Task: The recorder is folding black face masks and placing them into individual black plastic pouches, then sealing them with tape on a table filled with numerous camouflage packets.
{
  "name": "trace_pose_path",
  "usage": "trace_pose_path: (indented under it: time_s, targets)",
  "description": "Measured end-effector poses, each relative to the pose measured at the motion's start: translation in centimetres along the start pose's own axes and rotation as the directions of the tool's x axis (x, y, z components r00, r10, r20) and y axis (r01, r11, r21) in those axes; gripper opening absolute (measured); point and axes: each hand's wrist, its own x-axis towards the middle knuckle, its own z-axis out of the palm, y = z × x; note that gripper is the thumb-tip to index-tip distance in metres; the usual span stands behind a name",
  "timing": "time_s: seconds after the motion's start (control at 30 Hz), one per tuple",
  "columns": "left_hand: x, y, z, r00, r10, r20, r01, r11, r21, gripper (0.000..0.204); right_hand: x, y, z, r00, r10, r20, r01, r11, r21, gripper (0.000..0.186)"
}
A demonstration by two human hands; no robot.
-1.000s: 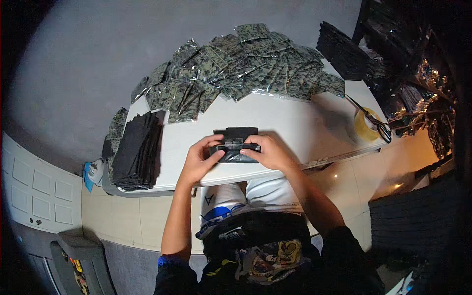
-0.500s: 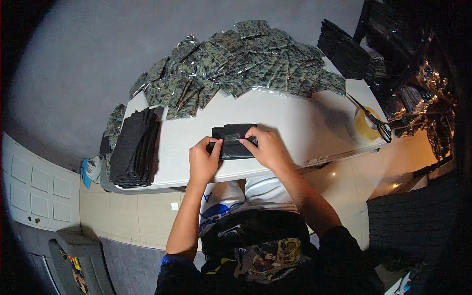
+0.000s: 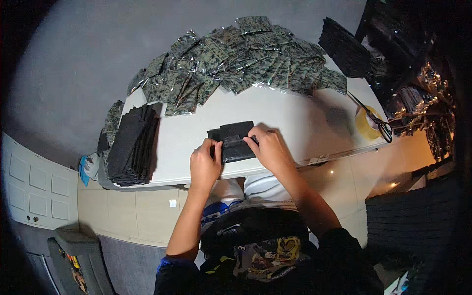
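Note:
A folded black cloth [image 3: 237, 129] lies near the front edge of the white table, its lower part glossy as if under clear plastic. My left hand [image 3: 205, 158] pinches its left side between thumb and bent fingers. On the right side, my right hand [image 3: 265, 146] grips the glossy edge between thumb and forefinger. The cloth's far part sticks out beyond both hands, slightly tilted. Beyond it spreads a wide heap of camouflage-patterned packets [image 3: 236, 59] in shiny clear plastic. To the left stands a tall stack of folded black cloths [image 3: 132, 145].
At the right end of the white table [image 3: 295, 120] lie a roll of yellowish tape [image 3: 365, 127] and black scissors [image 3: 378, 123]. More black cloth stacks [image 3: 344, 49] stand at the far right corner. A dark ribbed stack [image 3: 408, 221] rises at the lower right.
The black cloth has turned a little, its far right corner now higher. More of its far part shows beyond the glossy edge. Both hands keep their pinch in nearly the same place.

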Motion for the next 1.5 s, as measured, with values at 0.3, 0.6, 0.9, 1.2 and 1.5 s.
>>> trace_pose_path:
  time_s: [0.3,0.6,0.9,1.2,1.5]
  targets:
    - [-0.9,-0.4,-0.3,0.996,0.087,-0.037,-0.087,0.996,0.003,0.021,-0.8,-0.1,0.0,0.998,-0.06,0.014,0.061,0.991,-0.122,0.019]
    - [-0.7,-0.2,-0.2,0.999,0.047,-0.022,-0.047,0.999,0.026,0.023,-1.3,0.2,0.3,0.998,-0.055,-0.017,0.052,0.987,-0.149,0.018]
    - [-0.8,-0.5,-0.1,0.996,0.076,-0.049,-0.073,0.996,0.056,0.02,-1.4,0.2,0.6,0.998,-0.068,-0.005,0.066,0.981,-0.183,0.019]
    - [-5.3,4.8,-0.2,0.946,0.313,0.084,-0.324,0.921,0.217,0.05,-1.5,0.2,0.5,0.999,-0.026,0.025,0.03,0.983,-0.18,0.019]
    - [-7.3,4.2,1.2,0.961,0.186,0.204,-0.246,0.914,0.324,0.07,-1.1,-0.7,-0.2,0.984,0.173,0.049,-0.173,0.985,0.002,0.015]
